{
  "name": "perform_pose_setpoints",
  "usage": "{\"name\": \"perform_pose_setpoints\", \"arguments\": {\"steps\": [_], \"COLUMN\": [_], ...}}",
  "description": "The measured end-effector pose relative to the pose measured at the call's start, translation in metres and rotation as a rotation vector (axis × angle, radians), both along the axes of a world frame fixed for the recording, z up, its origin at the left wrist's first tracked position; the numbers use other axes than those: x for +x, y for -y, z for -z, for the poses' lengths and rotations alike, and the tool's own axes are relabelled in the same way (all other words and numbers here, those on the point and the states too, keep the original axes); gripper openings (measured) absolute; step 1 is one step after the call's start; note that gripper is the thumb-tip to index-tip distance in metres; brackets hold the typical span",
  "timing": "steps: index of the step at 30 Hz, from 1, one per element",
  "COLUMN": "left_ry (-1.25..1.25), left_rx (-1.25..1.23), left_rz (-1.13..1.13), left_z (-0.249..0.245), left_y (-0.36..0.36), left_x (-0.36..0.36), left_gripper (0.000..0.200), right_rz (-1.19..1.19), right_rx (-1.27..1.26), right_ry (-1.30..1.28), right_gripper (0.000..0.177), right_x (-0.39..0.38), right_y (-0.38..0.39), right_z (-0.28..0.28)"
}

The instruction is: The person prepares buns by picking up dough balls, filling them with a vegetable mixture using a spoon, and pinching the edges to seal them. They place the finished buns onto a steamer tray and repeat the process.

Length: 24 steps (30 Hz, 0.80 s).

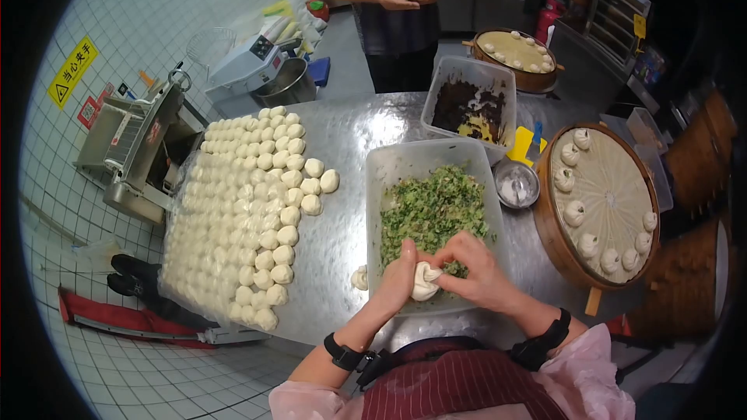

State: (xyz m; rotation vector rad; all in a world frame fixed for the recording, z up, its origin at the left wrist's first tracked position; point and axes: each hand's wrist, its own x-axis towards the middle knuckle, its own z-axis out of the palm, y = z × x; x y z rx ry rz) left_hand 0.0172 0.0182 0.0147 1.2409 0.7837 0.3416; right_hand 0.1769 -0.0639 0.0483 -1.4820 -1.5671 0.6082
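Observation:
A pleated dough bun (425,281) sits between my two hands over the near edge of a clear bin (373,187) of chopped green filling (432,206). My left hand (398,280) is wrapped round its left side. The fingers of my right hand (471,268) pinch the dough at its right, with a bit of green filling close by. One dough ball (359,278) lies on the metal table left of the bin.
Rows of dough balls (264,187), partly under plastic, cover the left. A steamer (552,218) with buns stands right, beside a metal bowl (517,183). Behind are a dark-filling bin (510,109), another steamer (478,45) and a co-worker (389,23) holding dough.

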Motion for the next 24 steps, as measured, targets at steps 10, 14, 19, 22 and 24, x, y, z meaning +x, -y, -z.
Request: {"name": "perform_pose_setpoints", "arguments": {"steps": [10,14,19,22,24], "left_ry": [0.067,-0.003,-0.028,-0.109,-0.1], "left_rx": [-0.03,0.04,0.153,0.039,-0.064], "left_rz": [-0.093,-0.089,-0.064,-0.011,0.041], "left_z": [-0.005,-0.023,-0.024,-0.028,-0.025], "left_y": [-0.005,0.004,0.002,-0.005,-0.008], "left_x": [0.011,0.006,0.003,0.001,0.002], "left_gripper": [0.077,0.071,0.067,0.071,0.075], "right_rz": [-0.086,-0.032,-0.067,-0.116,-0.157], "right_rx": [0.06,0.089,0.035,0.106,0.183], "right_ry": [0.201,0.222,0.137,0.227,0.305], "right_gripper": [0.016,0.013,0.014,0.014,0.015], "right_x": [0.006,0.001,-0.001,0.003,0.004], "right_y": [0.003,0.003,-0.004,-0.005,-0.004], "right_z": [-0.004,-0.012,-0.018,-0.014,-0.012]}}
